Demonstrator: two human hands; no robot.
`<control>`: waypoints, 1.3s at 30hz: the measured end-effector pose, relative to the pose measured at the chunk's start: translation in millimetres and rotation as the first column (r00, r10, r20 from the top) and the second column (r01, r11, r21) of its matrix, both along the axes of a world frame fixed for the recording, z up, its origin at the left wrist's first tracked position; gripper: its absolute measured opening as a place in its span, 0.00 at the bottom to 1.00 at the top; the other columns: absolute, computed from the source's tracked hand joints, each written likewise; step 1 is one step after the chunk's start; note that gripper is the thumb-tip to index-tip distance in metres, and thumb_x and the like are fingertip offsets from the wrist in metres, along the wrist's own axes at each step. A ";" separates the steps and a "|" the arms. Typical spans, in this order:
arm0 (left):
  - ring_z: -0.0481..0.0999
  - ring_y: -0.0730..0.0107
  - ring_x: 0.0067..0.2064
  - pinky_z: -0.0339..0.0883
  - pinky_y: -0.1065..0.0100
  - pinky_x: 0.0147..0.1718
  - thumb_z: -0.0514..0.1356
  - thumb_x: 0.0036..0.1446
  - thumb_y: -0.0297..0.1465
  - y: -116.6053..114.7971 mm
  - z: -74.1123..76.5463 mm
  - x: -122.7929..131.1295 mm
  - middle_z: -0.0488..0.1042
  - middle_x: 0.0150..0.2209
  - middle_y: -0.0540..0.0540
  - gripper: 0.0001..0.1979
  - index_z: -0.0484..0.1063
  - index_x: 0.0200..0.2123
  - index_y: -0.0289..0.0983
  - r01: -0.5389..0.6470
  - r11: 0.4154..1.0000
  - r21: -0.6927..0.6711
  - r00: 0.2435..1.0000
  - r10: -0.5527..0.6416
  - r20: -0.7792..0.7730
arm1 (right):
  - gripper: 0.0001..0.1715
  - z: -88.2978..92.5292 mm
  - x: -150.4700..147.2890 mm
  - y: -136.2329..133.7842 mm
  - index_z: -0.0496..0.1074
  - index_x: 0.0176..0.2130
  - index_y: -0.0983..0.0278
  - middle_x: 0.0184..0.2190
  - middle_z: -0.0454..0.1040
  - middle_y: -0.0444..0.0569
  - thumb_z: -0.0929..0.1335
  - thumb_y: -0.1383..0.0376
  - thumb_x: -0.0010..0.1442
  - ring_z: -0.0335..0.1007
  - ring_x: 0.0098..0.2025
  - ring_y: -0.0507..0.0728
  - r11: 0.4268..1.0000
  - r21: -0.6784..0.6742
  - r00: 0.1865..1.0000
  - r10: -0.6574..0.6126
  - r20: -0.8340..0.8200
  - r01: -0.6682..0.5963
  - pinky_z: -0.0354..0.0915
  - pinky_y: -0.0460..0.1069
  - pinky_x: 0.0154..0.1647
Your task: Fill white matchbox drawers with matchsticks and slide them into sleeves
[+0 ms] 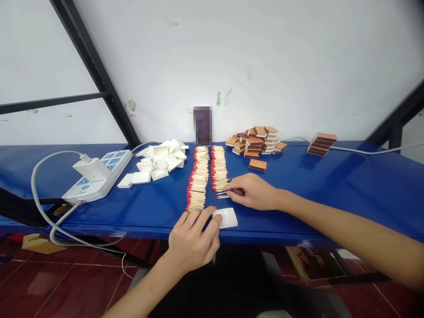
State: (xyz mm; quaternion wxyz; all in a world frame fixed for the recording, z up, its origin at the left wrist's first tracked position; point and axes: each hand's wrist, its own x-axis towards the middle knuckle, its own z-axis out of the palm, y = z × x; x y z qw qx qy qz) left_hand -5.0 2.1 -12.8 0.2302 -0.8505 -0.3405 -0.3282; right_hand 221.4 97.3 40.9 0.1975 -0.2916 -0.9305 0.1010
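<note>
Two long rows of red-tipped matches [207,174] lie side by side on the blue table [347,190]. My right hand [253,191] reaches in from the right, fingers pinched on a few matches at the near end of the right row. My left hand [192,236] rests at the table's front edge, its fingertips holding a small white matchbox tray [227,217] flat on the surface.
A heap of white inner trays [159,161] lies left of the matches, with a white power strip [99,174] and its cable further left. Brown matchbox sleeves [256,141] are piled behind right, a small stack [321,143] further right. A black metal frame stands against the wall.
</note>
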 end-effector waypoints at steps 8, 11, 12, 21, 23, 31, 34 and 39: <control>0.73 0.56 0.40 0.62 0.58 0.36 0.55 0.61 0.28 0.4 -1.3 0.1 0.77 0.48 0.40 0.11 0.74 0.45 0.35 -0.001 1.000 -0.001 1.000 0.001 0.003 | 0.12 0.2 0.2 -1.1 0.78 0.37 0.64 0.25 0.72 0.44 0.64 0.67 0.63 0.62 0.25 0.50 0.999 -0.026 0.999 0.025 -0.021 -0.025 0.53 0.46 0.28; 0.73 0.55 0.41 0.62 0.58 0.36 0.56 0.60 0.28 0.5 -1.0 0.2 0.77 0.48 0.40 0.12 0.73 0.45 0.35 0.001 1.000 0.000 1.000 -0.001 0.005 | 0.11 -0.6 0.3 -0.3 0.78 0.37 0.65 0.24 0.71 0.44 0.65 0.67 0.62 0.61 0.25 0.50 1.000 -0.018 0.999 0.007 -0.039 -0.008 0.54 0.46 0.29; 0.73 0.55 0.41 0.62 0.58 0.36 0.55 0.60 0.28 0.3 -0.7 0.2 0.77 0.48 0.40 0.12 0.73 0.45 0.35 0.000 1.000 -0.001 1.000 0.000 0.005 | 0.11 -0.8 0.4 0.1 0.78 0.37 0.65 0.24 0.71 0.43 0.65 0.67 0.62 0.61 0.25 0.50 1.000 -0.018 0.999 -0.005 -0.042 0.004 0.54 0.46 0.29; 0.73 0.57 0.41 0.62 0.59 0.36 0.55 0.61 0.28 -0.3 0.3 0.1 0.78 0.47 0.41 0.11 0.74 0.45 0.35 -0.013 1.000 0.010 1.000 0.013 -0.006 | 0.16 2.3 0.3 -3.3 0.78 0.47 0.62 0.30 0.76 0.46 0.64 0.67 0.64 0.67 0.29 0.51 0.996 -0.011 0.995 0.092 0.028 -0.091 0.58 0.46 0.32; 0.73 0.56 0.41 0.62 0.59 0.36 0.55 0.60 0.28 -0.3 0.4 0.2 0.78 0.48 0.41 0.11 0.74 0.45 0.35 -0.013 1.000 0.008 1.000 0.013 -0.006 | 0.15 2.9 0.2 -4.2 0.79 0.45 0.63 0.30 0.76 0.46 0.64 0.67 0.64 0.67 0.29 0.51 0.996 -0.003 0.995 0.094 0.036 -0.094 0.58 0.46 0.32; 0.73 0.57 0.41 0.62 0.59 0.35 0.55 0.60 0.28 -1.5 0.7 -0.4 0.77 0.48 0.41 0.11 0.74 0.44 0.35 -0.011 1.000 0.009 1.000 0.012 -0.006 | 0.15 2.2 1.5 -2.9 0.79 0.45 0.63 0.26 0.74 0.45 0.64 0.67 0.64 0.66 0.27 0.50 0.995 0.013 0.995 0.095 0.009 -0.095 0.57 0.45 0.30; 0.73 0.57 0.40 0.63 0.59 0.36 0.55 0.60 0.28 -1.6 0.4 -0.2 0.77 0.48 0.41 0.11 0.74 0.44 0.35 -0.012 1.000 0.002 1.000 0.012 -0.003 | 0.14 3.1 1.7 -3.3 0.80 0.43 0.63 0.27 0.76 0.46 0.64 0.67 0.64 0.66 0.27 0.51 0.996 0.001 0.996 0.090 0.027 -0.090 0.57 0.46 0.30; 0.73 0.56 0.40 0.62 0.58 0.35 0.55 0.60 0.28 -1.3 -0.3 -0.3 0.77 0.48 0.40 0.12 0.74 0.45 0.35 -0.003 1.000 0.002 1.000 0.003 -0.005 | 0.15 3.0 1.7 -3.9 0.79 0.46 0.64 0.28 0.76 0.46 0.65 0.67 0.63 0.66 0.26 0.50 0.998 -0.012 0.998 0.068 -0.009 -0.068 0.58 0.45 0.31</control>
